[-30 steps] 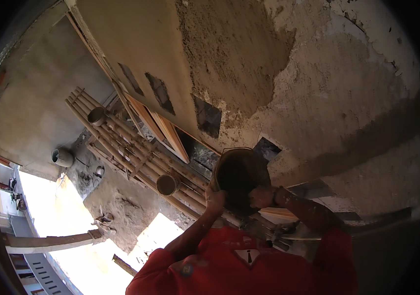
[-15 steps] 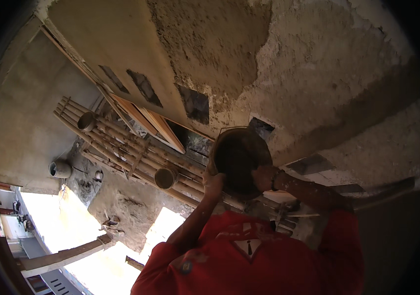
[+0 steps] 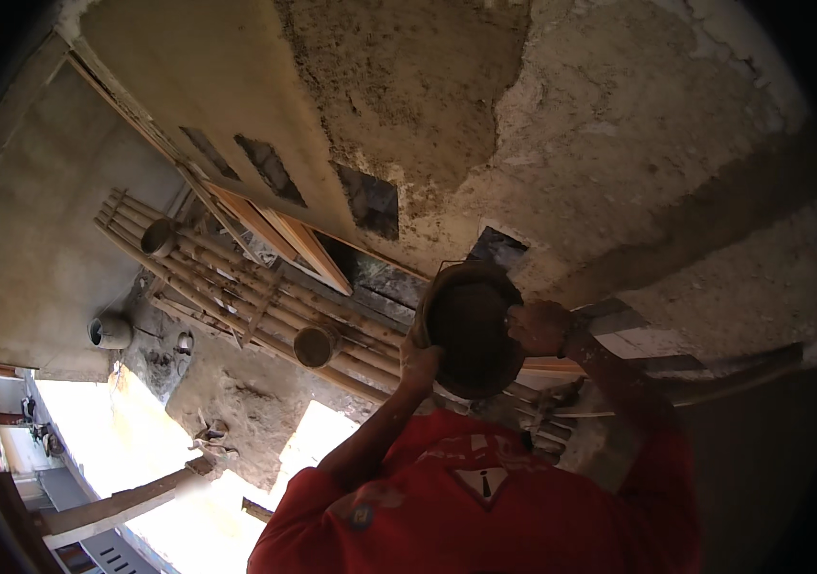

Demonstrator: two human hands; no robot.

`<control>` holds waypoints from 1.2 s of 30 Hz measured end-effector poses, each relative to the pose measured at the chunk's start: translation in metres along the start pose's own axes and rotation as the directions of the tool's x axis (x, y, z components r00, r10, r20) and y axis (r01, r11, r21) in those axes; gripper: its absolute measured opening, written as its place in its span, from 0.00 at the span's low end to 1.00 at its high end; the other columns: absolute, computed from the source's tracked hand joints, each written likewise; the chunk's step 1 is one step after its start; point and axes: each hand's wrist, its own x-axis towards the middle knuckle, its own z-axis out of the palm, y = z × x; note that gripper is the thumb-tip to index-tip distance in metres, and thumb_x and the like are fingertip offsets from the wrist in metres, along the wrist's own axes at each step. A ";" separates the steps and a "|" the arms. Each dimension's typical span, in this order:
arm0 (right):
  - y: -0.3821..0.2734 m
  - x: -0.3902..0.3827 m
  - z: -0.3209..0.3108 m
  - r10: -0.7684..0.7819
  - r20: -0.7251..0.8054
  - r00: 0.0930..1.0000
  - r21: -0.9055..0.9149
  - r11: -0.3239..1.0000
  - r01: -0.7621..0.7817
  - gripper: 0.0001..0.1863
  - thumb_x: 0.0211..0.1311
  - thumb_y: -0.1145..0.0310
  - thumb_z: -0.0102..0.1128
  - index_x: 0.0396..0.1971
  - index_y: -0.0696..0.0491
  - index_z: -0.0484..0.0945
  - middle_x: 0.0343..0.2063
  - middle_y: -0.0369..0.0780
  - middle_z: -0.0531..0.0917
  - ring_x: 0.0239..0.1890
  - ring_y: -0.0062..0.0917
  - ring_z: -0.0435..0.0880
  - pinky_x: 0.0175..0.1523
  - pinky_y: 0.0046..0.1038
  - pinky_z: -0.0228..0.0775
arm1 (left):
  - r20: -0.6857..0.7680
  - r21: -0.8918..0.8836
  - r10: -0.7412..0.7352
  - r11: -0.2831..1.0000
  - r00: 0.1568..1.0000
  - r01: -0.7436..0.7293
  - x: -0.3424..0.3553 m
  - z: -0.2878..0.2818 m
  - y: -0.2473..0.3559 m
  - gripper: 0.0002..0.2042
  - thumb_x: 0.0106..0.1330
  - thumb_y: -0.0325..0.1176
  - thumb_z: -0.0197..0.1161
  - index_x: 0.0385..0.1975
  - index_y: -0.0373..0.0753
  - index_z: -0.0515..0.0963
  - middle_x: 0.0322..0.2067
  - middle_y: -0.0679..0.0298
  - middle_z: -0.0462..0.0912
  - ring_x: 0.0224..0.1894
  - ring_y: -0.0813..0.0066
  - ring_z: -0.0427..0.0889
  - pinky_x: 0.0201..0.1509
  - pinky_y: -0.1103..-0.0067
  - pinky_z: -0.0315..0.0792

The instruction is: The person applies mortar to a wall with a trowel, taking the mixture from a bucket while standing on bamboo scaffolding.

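A dark, round bucket [image 3: 474,386] is held up in front of my chest, its mouth facing me and a thin wire handle at its far side. Its inside is in shadow, with a dull grey-brown mass in it. My left hand [image 3: 419,365] grips the bucket's left rim, thumb over the edge. At the right rim is my right hand [image 3: 538,328], its fingers curled closed; what they hold, if anything, is too dark to make out. Both hands look smeared with pale mortar.
Bamboo poles [image 3: 236,297] form a platform on the left, bearing a small bucket [image 3: 317,345] and another bucket [image 3: 158,237]. A pail [image 3: 110,332] stands on the floor below. The partly plastered wall [image 3: 408,86] ahead has several rectangular openings. Wooden boards [image 3: 284,234] lean by it.
My right hand has moved from inside the bucket up and right to its rim. My left hand keeps its hold, and the bucket has shifted slightly.
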 end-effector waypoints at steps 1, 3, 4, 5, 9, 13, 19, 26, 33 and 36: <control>-0.009 0.006 -0.001 0.060 0.007 0.998 -0.103 0.993 -0.059 0.14 0.58 0.62 0.54 0.38 0.55 0.80 0.34 0.48 0.84 0.40 0.42 0.85 0.47 0.40 0.76 | 0.000 0.006 -0.026 1.000 1.000 0.026 -0.002 0.001 0.004 0.31 0.48 0.18 0.58 0.59 0.32 0.67 0.46 0.54 0.79 0.46 0.63 0.81 0.49 0.74 0.77; -0.005 0.013 0.024 0.084 0.008 0.996 -0.231 0.970 -0.080 0.14 0.58 0.63 0.54 0.38 0.56 0.81 0.33 0.48 0.85 0.39 0.42 0.85 0.46 0.39 0.77 | 0.017 0.022 -0.051 0.998 0.999 0.050 -0.004 0.011 0.019 0.31 0.48 0.19 0.58 0.58 0.32 0.68 0.45 0.54 0.80 0.45 0.63 0.81 0.49 0.73 0.77; -0.003 0.020 0.040 0.080 0.007 0.997 -0.299 0.951 -0.074 0.14 0.58 0.63 0.54 0.38 0.56 0.81 0.33 0.48 0.85 0.39 0.42 0.85 0.45 0.39 0.77 | 0.005 0.029 -0.045 0.999 0.999 0.045 -0.004 0.011 0.024 0.30 0.48 0.19 0.59 0.57 0.31 0.69 0.45 0.54 0.80 0.45 0.63 0.81 0.48 0.73 0.77; -0.004 0.021 0.051 0.076 0.085 0.993 -0.294 0.955 -0.048 0.13 0.56 0.64 0.54 0.38 0.54 0.80 0.31 0.48 0.85 0.36 0.44 0.85 0.42 0.41 0.78 | -0.004 0.037 -0.040 0.998 0.999 0.040 -0.004 0.012 0.027 0.29 0.48 0.19 0.59 0.56 0.31 0.69 0.45 0.54 0.80 0.44 0.63 0.81 0.48 0.73 0.77; 0.007 0.023 0.087 -0.210 0.322 0.923 -0.335 0.887 0.319 0.14 0.56 0.63 0.54 0.38 0.54 0.79 0.31 0.49 0.84 0.32 0.45 0.85 0.39 0.41 0.78 | -0.010 0.105 -0.045 0.993 0.999 0.045 0.001 0.018 0.030 0.30 0.49 0.18 0.57 0.58 0.30 0.69 0.48 0.54 0.80 0.50 0.66 0.79 0.54 0.76 0.73; -0.016 0.005 0.076 -0.157 0.249 0.956 -0.060 0.982 0.178 0.18 0.59 0.54 0.55 0.40 0.52 0.81 0.33 0.46 0.85 0.39 0.43 0.84 0.47 0.41 0.76 | 0.043 0.119 -0.049 0.992 0.998 0.044 0.009 0.008 0.008 0.29 0.48 0.17 0.57 0.57 0.31 0.70 0.46 0.55 0.80 0.47 0.67 0.80 0.52 0.76 0.74; 0.000 -0.005 -0.007 0.032 0.142 0.989 -0.115 0.993 -0.016 0.20 0.59 0.53 0.56 0.42 0.53 0.79 0.35 0.51 0.84 0.42 0.45 0.83 0.49 0.43 0.75 | -0.034 0.105 -0.088 0.990 0.996 0.091 -0.003 0.018 0.027 0.28 0.46 0.18 0.59 0.54 0.31 0.72 0.42 0.55 0.82 0.44 0.67 0.82 0.50 0.76 0.75; 0.006 0.009 0.031 0.092 0.255 0.962 -0.369 0.930 0.009 0.19 0.59 0.58 0.55 0.44 0.55 0.80 0.38 0.52 0.84 0.43 0.45 0.84 0.50 0.43 0.76 | -0.071 0.125 0.085 0.989 0.994 -0.076 0.003 0.031 0.002 0.29 0.45 0.19 0.60 0.54 0.36 0.74 0.38 0.57 0.84 0.40 0.69 0.83 0.45 0.75 0.77; -0.004 -0.023 0.014 0.029 0.449 0.893 0.107 0.990 -0.086 0.21 0.58 0.55 0.60 0.44 0.56 0.80 0.40 0.49 0.84 0.46 0.40 0.83 0.53 0.37 0.73 | -0.086 0.024 0.049 0.999 0.995 -0.047 -0.008 0.048 -0.005 0.28 0.45 0.18 0.58 0.53 0.35 0.75 0.36 0.58 0.84 0.36 0.72 0.82 0.40 0.77 0.76; 0.027 -0.023 -0.002 -0.144 0.169 0.975 0.185 0.976 0.112 0.20 0.57 0.56 0.61 0.43 0.55 0.81 0.38 0.49 0.84 0.44 0.39 0.84 0.50 0.35 0.74 | -0.107 -0.013 0.017 1.000 0.994 -0.019 -0.017 0.045 0.003 0.26 0.46 0.17 0.57 0.51 0.33 0.75 0.34 0.60 0.83 0.34 0.72 0.81 0.37 0.77 0.76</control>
